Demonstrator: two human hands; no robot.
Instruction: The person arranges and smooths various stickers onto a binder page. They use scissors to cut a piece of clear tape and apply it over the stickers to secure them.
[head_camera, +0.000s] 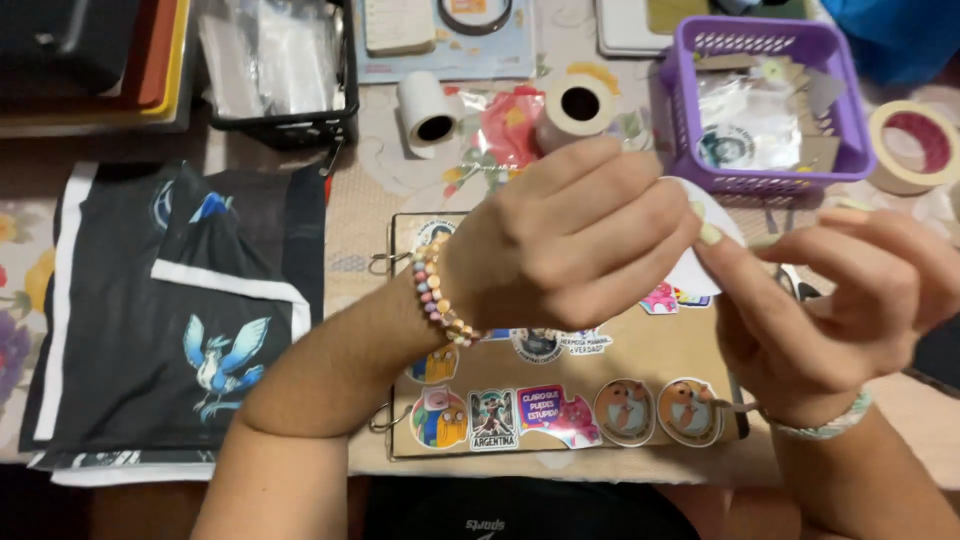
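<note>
- Left hand (575, 240) and right hand (835, 300) both pinched a white sticker sheet (700, 235), fingertips closed on its edges.
- The sheet hung above a sticker-covered brown binder (640, 370).
- Behind stood a purple basket (680, 120) and tape rolls (575, 105); a black bird-printed cloth (170, 310) lay to the left.

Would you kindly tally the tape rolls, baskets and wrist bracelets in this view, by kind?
Tape or paper rolls: 3 (white roll, cream roll, wide tape roll)
Baskets: 2 (purple basket, black basket)
Bracelets: 2 (beaded bracelet, pale bracelet)
Total: 7
</note>
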